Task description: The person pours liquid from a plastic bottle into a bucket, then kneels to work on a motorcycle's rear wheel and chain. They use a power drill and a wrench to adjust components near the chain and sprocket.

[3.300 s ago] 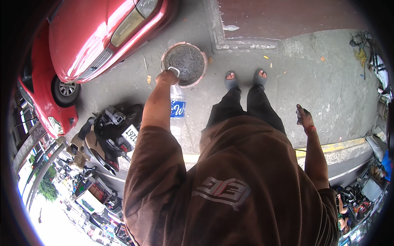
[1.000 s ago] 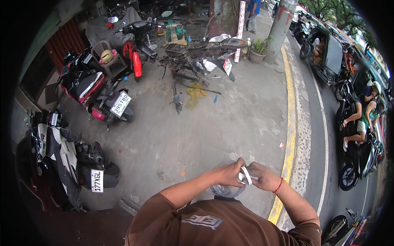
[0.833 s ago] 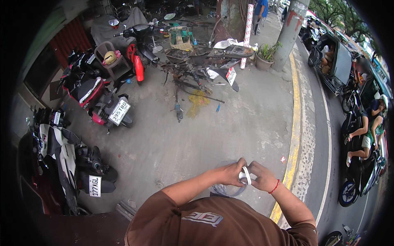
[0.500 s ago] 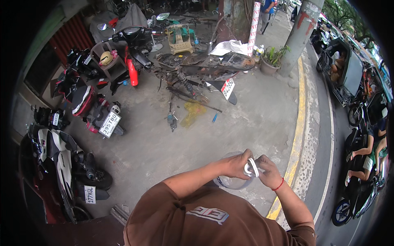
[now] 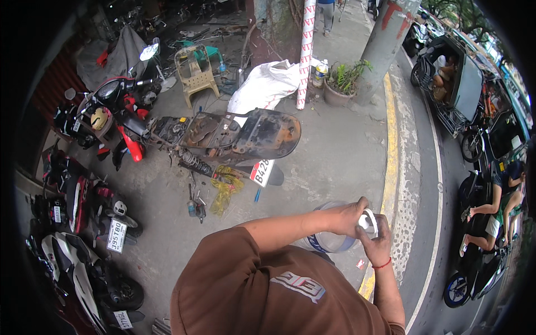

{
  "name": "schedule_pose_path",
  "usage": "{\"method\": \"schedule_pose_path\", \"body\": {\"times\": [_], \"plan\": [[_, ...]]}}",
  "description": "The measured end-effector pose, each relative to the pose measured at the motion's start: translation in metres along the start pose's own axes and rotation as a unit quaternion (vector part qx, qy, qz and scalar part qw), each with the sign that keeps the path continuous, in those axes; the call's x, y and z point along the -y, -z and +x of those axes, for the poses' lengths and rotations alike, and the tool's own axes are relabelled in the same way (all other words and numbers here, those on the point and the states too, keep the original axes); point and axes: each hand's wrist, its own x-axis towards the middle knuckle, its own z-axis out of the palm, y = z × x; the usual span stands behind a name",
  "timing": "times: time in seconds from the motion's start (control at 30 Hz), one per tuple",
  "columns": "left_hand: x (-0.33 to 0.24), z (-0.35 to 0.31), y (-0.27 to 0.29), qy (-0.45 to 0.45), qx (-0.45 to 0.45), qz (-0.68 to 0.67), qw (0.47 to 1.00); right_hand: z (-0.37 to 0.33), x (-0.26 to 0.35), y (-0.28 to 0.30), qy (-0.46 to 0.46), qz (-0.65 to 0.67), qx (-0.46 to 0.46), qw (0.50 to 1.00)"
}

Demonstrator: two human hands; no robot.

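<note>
My left hand [image 5: 348, 216] and my right hand [image 5: 378, 244] are close together in front of my body, to the right of the middle. Between them they grip a small white piece [image 5: 367, 221] with a curved, ring-like band. Its exact kind cannot be made out, and my fingers cover part of it. My left fingers close on its left side, while my right thumb and fingers press it from below and the right. Under my left forearm stands a pale, see-through round bucket [image 5: 330, 243] with blue marking; the arm hides part of it.
Ahead stands a stripped motorcycle [image 5: 223, 134], with a yellow plastic bag [image 5: 226, 192] and tools [image 5: 195, 207] on the ground. Parked motorcycles [image 5: 78, 257] line the left. A yellow kerb line [image 5: 391, 151] and a road with vehicles run along the right. A potted plant [image 5: 339, 92] stands by a post.
The view has swung right and nearer the stripped motorcycle. My hands, still together on the white piece, sit farther right in the picture, and the piece has turned a little.
</note>
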Motion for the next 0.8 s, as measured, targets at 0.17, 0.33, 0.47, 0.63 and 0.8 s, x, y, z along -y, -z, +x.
{"method": "schedule_pose_path", "body": {"times": [0.17,0.33,0.47,0.63,0.8], "plan": [[0.035,0.085,0.050,0.045,0.000,0.033,0.998,0.094,-0.043,-0.001,-0.033,-0.019,-0.045,0.998],[0.096,0.167,0.100,0.112,-0.039,0.056,0.991,0.210,-0.107,-0.002,-0.040,0.013,0.025,0.999],[0.134,0.234,0.145,0.142,-0.106,0.073,0.981,0.310,-0.146,0.007,-0.016,0.098,0.093,0.991],[0.160,0.296,0.205,0.193,-0.142,0.087,0.967,0.423,-0.184,0.010,0.006,0.046,0.160,0.986],[0.197,0.357,0.261,0.206,-0.157,0.066,0.964,0.508,-0.219,-0.005,0.012,0.076,0.154,0.985]]}}
